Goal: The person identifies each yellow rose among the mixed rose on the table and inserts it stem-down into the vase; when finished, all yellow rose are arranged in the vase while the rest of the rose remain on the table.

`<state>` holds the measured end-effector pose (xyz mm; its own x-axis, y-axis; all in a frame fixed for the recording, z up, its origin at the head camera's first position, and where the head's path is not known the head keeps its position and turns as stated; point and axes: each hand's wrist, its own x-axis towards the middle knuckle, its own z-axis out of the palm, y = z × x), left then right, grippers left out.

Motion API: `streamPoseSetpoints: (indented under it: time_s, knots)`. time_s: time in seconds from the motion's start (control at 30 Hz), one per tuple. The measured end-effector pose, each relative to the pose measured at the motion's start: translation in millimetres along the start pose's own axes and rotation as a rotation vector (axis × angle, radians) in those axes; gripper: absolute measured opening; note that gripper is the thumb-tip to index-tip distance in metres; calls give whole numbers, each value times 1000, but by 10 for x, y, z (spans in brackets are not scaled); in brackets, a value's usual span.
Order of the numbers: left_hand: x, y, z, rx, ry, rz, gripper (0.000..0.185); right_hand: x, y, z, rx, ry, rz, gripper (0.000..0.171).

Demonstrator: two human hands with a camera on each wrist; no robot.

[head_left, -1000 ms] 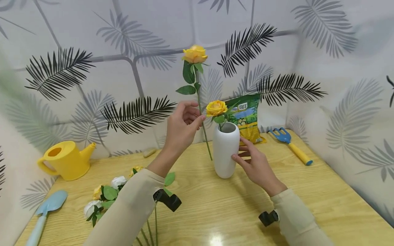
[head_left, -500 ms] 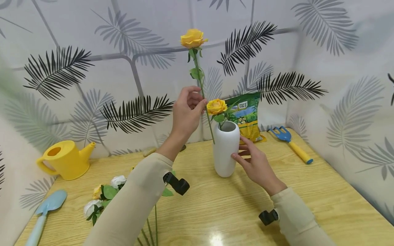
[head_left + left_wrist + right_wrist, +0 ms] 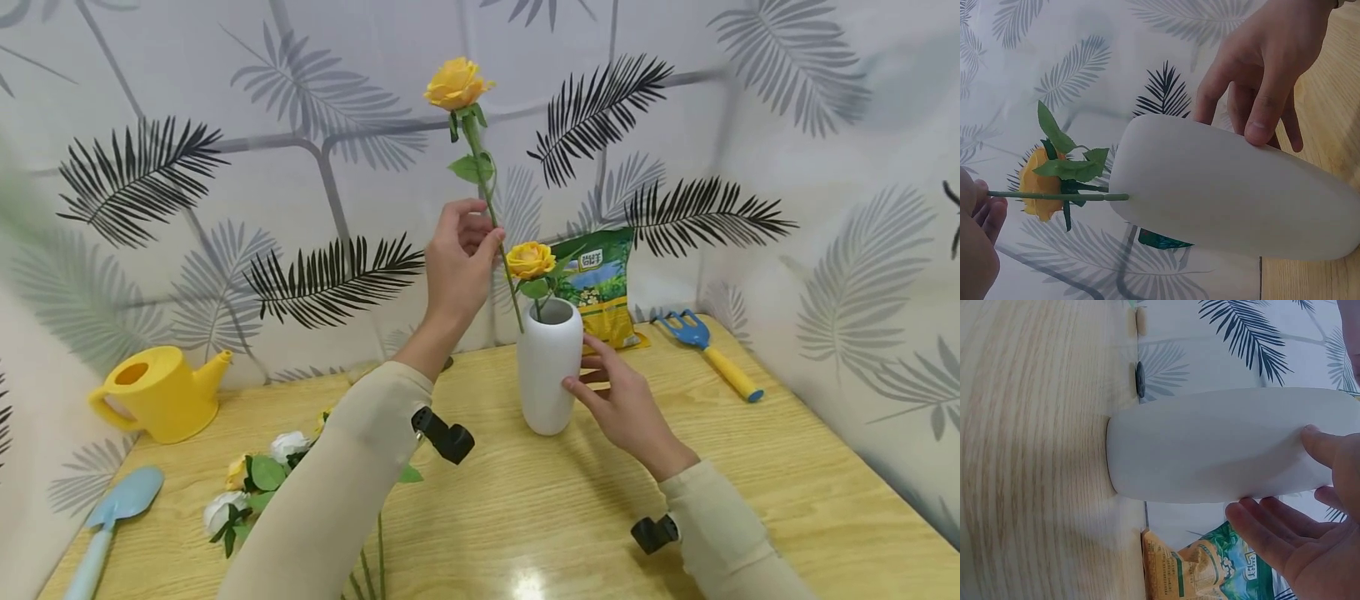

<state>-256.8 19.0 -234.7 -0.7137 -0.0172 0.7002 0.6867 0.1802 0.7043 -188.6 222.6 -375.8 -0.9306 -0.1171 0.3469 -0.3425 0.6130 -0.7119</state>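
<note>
My left hand (image 3: 459,271) pinches the green stem of a yellow rose (image 3: 457,83) between thumb and fingers, bloom upward. The stem's lower end overlaps the white vase (image 3: 547,379) just below its rim, on the left side. A second yellow rose (image 3: 530,260) stands in the vase, its bloom above the mouth. My right hand (image 3: 626,408) holds the vase's right side, thumb in front and fingers behind. In the left wrist view the stem (image 3: 1085,197) ends over the vase wall near the rim. The vase stands upright on the table (image 3: 1035,456) in the right wrist view.
A yellow watering can (image 3: 161,396) and a light blue trowel (image 3: 123,500) are at the left. White and yellow roses (image 3: 225,510) lie partly under my left sleeve. A green and yellow bag (image 3: 600,287) leans behind the vase. A blue hand fork (image 3: 705,350) lies at the right.
My left hand has moved up and slightly right with the rose. The stem's lower end rose from beside the vase to just below its rim. The right hand stays on the vase.
</note>
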Motion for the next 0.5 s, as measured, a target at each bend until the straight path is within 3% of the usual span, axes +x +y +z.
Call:
streamPoseSetpoints:
  time_s: [0.33,0.5]
  knots:
    - [135,73,135,13,20,29,30,-14,-16,-1,12,-6,2,67]
    - [135,59,216,19,41,16,30,-12,-18,-6,18,-8,7,68]
